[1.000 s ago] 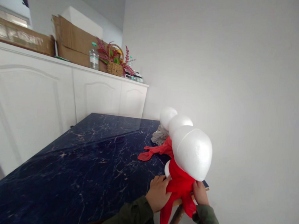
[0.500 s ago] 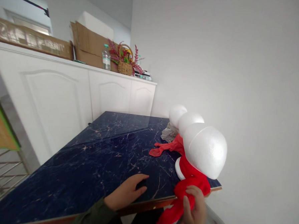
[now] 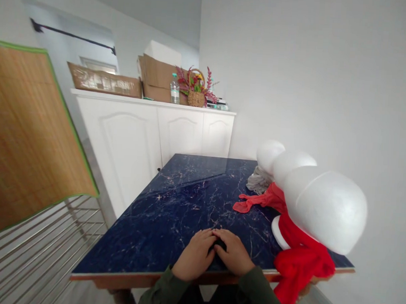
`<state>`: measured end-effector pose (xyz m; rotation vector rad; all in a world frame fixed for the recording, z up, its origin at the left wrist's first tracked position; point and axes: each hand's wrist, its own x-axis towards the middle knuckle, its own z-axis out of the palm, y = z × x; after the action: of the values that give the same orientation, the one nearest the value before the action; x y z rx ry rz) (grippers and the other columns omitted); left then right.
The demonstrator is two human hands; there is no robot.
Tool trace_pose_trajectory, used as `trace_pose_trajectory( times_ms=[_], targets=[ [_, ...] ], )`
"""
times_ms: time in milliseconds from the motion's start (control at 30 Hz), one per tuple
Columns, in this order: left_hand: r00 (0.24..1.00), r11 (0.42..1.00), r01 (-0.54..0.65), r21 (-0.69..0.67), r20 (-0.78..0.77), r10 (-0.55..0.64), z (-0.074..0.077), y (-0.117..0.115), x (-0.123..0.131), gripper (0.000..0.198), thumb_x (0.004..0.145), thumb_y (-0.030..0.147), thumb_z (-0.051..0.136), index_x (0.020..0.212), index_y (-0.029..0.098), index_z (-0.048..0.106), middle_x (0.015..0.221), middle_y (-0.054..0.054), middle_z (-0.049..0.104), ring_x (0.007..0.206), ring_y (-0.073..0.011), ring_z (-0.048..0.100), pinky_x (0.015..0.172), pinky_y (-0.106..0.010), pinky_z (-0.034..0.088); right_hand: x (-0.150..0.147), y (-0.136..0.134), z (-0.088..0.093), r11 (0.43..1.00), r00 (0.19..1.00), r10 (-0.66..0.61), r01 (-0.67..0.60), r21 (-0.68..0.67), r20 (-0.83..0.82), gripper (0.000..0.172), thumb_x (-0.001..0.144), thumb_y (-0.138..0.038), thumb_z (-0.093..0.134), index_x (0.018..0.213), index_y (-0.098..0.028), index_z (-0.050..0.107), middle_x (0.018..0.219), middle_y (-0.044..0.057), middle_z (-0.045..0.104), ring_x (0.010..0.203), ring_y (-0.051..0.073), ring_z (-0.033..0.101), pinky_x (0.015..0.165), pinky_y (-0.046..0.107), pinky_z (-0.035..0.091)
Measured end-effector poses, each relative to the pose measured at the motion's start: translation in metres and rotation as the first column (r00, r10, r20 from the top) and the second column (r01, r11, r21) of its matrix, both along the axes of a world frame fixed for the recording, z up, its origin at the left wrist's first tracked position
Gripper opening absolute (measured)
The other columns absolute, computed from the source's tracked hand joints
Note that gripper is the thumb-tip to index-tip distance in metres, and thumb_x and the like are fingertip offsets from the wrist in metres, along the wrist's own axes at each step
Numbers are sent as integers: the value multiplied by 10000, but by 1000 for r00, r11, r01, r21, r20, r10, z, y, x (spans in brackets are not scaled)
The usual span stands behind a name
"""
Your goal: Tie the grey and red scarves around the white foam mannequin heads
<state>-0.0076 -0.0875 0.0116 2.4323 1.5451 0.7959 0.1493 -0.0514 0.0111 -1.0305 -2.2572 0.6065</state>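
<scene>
– Dark object (image 3: 219,246), small and black: where is it exactly?

– It lies on the blue marble table (image 3: 173,200), close to the near edge, between the fingertips of the two hands. Most of it is covered, so I cannot say what kind of thing it is.

– How are the hands placed?

– The left hand (image 3: 194,257) and the right hand (image 3: 235,253) both rest palm down on the table top, side by side, with the fingers bent a little toward each other. The fingertips meet at the dark object and touch it. Whether they grip it or only lie on it, I cannot tell for either hand. Both arms wear dark green sleeves.

– What is near them?

– To the right, at the table corner, stands a white foam head (image 3: 322,212) with a red cloth (image 3: 301,263) around its base; the cloth hangs over the table edge. Behind it are two more foam heads (image 3: 292,163) in a row along the wall, another red cloth (image 3: 258,201) spread on the table, and a grey cloth (image 3: 258,183) beside the farthest head.

– And farther away?

– A white cabinet (image 3: 139,135) stands behind the table. On top of it are cardboard boxes (image 3: 155,79), a water bottle (image 3: 174,89) and a basket (image 3: 195,97) with red leaves. On the left a woven mat (image 3: 23,138) with green border hangs over a metal rack (image 3: 38,247).
</scene>
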Motion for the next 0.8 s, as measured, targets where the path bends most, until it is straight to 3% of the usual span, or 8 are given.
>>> trace_pose_trajectory(
  times_ms=[800],
  targets=[
    [1000,1000,-29,-9,-9,29,-1,0,0,424,771,124,392,1174,205,496,1233,-47,507,1178,-191,412,1034,-410,289,-3,-4,4,999,999,-39,39,30,7,401,755,-220,494,1154,-227,541,1200,36,544,1132,198,461,977,381,332]
  ],
)
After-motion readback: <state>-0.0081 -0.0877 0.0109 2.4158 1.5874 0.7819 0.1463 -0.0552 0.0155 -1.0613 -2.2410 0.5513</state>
